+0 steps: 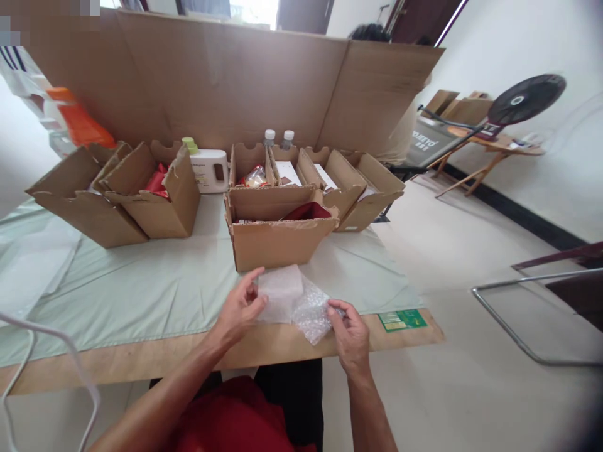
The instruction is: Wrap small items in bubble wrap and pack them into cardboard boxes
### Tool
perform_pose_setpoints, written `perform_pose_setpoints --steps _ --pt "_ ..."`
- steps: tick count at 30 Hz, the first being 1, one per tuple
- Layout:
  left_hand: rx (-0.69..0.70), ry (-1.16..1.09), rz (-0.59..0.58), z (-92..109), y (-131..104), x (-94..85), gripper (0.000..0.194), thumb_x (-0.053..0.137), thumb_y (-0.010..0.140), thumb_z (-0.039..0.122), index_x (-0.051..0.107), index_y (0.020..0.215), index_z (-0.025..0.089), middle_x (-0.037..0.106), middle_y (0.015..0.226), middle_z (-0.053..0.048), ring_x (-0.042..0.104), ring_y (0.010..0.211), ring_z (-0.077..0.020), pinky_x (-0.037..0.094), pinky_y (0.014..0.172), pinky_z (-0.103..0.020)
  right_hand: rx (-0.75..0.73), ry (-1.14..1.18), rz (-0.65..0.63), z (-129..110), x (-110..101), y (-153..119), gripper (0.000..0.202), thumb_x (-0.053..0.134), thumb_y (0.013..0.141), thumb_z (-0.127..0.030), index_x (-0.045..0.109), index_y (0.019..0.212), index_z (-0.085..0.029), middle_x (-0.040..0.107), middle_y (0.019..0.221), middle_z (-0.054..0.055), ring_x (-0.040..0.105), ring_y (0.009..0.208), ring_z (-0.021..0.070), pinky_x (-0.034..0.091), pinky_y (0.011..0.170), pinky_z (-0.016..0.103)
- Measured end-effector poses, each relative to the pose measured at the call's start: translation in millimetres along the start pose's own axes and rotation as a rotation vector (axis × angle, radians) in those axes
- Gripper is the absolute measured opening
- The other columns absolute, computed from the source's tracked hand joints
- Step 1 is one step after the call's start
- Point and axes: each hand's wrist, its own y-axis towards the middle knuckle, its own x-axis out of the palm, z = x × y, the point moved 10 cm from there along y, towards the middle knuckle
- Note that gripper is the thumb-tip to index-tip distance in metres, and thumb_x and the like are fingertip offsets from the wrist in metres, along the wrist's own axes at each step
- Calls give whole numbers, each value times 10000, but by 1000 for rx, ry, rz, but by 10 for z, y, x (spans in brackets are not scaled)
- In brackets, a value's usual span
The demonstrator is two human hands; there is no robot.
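Although its flap [311, 314] is loose, one bubble-wrap bundle [280, 292] presents a squarish body, placed just on the near side of the front box [271, 248]. Left hand [240, 311]: thumb and index finger parted at the bundle's left edge. Right hand [349, 333]: thumb and fingertips pinching the flap. Progress, as judged: partial; body apparently covered, flap not yet folded in. Contents, if any: not discernible. Behind the front box: cardboard boxes in a row [370, 213], untouched by either hand.
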Motion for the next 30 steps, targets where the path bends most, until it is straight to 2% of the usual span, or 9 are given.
perform_pose_setpoints --steps 3,4,6,9,14,19,22,26,30 --pt "-425 -587 -180 -51 -344 -46 541 719 767 271 631 1289 163 612 698 23 604 609 -128 485 579 -225 44 17 -112 -88 32 45 346 675 788 -495 711 925 -180 663 695 18 564 603 167 454 575 278" --pt "-568 -746 -138 -88 -476 -138 492 718 763 227 647 1244 154 656 737 1 637 618 -137 516 587 -236 51 10 -175 -151 86 58 329 672 791 -483 708 914 -181 659 695 15 565 611 167 455 584 277" --pt "-751 -963 102 -216 -690 -434 360 636 828 167 649 1185 128 724 845 -53 701 660 -163 584 621 -274 39 -26 -308 -318 247 76 295 651 805 -455 705 907 -183 656 711 13 565 630 164 452 600 273" --pt "-794 -1172 477 -465 -922 -789 325 421 986 209 583 1240 88 745 996 -135 767 819 -222 654 727 -369 -45 -122 -438 -574 536 111 264 595 840 -414 711 916 -189 652 736 8 540 634 153 434 606 268" --pt "-819 -1257 501 -771 -1167 -754 381 375 1027 297 507 1302 68 682 1218 -264 761 1030 -290 667 767 -391 -135 -300 -521 -665 907 175 262 519 856 -362 709 920 -194 617 663 -15 478 575 144 397 586 273" --pt "-687 -1112 469 -788 -1175 -819 278 474 962 216 563 1212 137 712 1163 -205 763 919 -224 631 736 -308 -195 -420 -497 -678 923 270 291 494 854 -359 728 934 -206 723 796 23 553 624 164 440 640 294" --pt "-451 -901 429 -668 -1079 -898 420 510 946 306 520 1347 180 709 1192 -175 730 1027 -244 606 844 -369 -232 -432 -491 -759 896 317 301 483 849 -351 733 940 -210 758 897 48 628 726 192 469 696 308" --pt "-27 -117 298 -311 -954 -841 517 622 902 320 534 1410 280 517 1518 -135 483 1413 -333 420 1135 -553 -248 -428 -494 -820 878 326 304 480 845 -347 735 945 -214 769 931 60 654 774 209 487 736 323" --pt "299 632 174 -89 -825 -459 599 678 852 277 540 1432 222 295 1662 -175 190 1555 -424 252 1203 -647 -203 -426 -495 -695 873 277 305 492 844 -357 743 951 -220 767 896 52 643 725 203 488 732 333"
